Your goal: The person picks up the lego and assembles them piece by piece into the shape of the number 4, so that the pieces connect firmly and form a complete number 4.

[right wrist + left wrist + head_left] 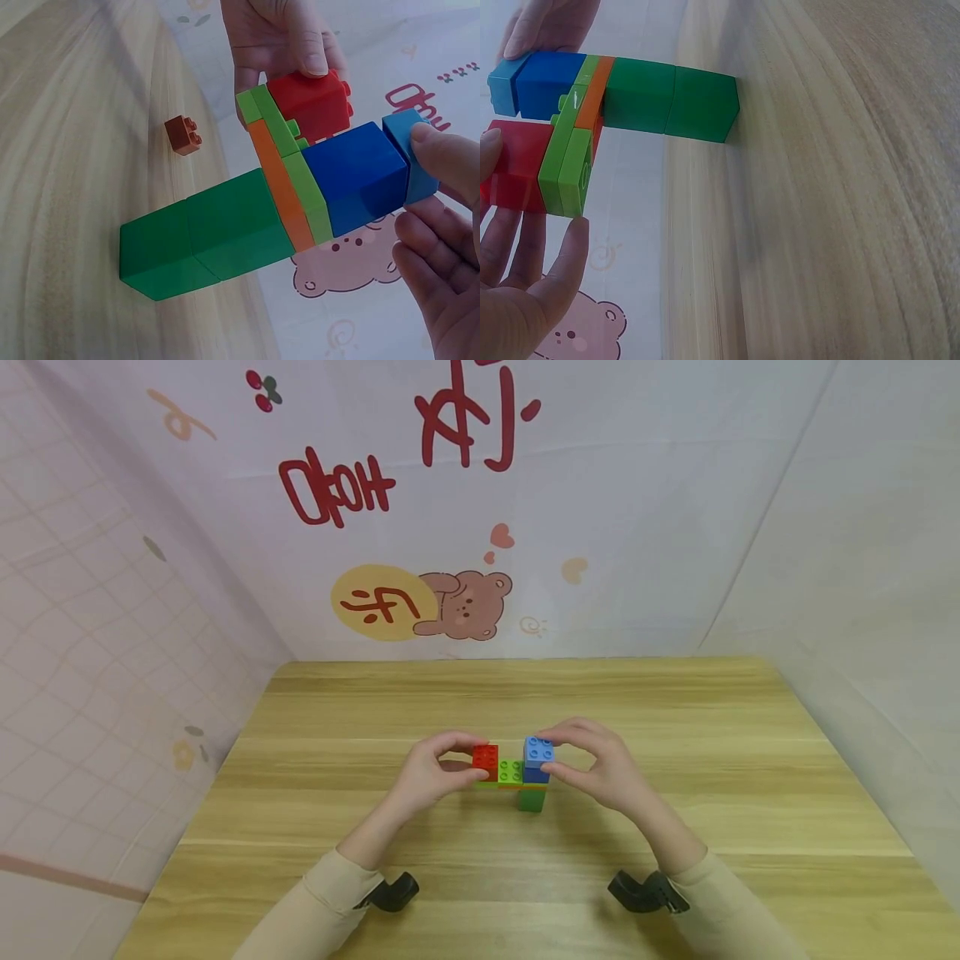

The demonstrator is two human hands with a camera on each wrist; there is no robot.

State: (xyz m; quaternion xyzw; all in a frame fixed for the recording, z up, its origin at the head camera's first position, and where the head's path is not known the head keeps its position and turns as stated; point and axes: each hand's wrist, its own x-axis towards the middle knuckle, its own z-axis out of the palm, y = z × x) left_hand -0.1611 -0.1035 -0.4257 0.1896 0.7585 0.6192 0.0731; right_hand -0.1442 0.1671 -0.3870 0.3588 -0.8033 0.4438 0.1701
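A block structure stands on the table, with two green blocks (206, 232) stacked as its leg. Across them lie a flat orange brick (281, 184) and lime green bricks (511, 771), reaching out to the left. My left hand (426, 774) grips a red brick (485, 760) between thumb and fingers at the overhanging left end. Over the leg sits a dark blue block (354, 176). My right hand (603, 768) pinches a thin light blue brick (538, 751) on top of it; a narrow gap line shows between the two blues in the right wrist view.
A small brown brick (182, 135) lies on the wooden table (480, 877) beyond the green leg, seen only in the right wrist view. Behind the table's far edge rises a white printed backdrop (645, 527). Black wrist mounts (393, 892) sit at both cuffs.
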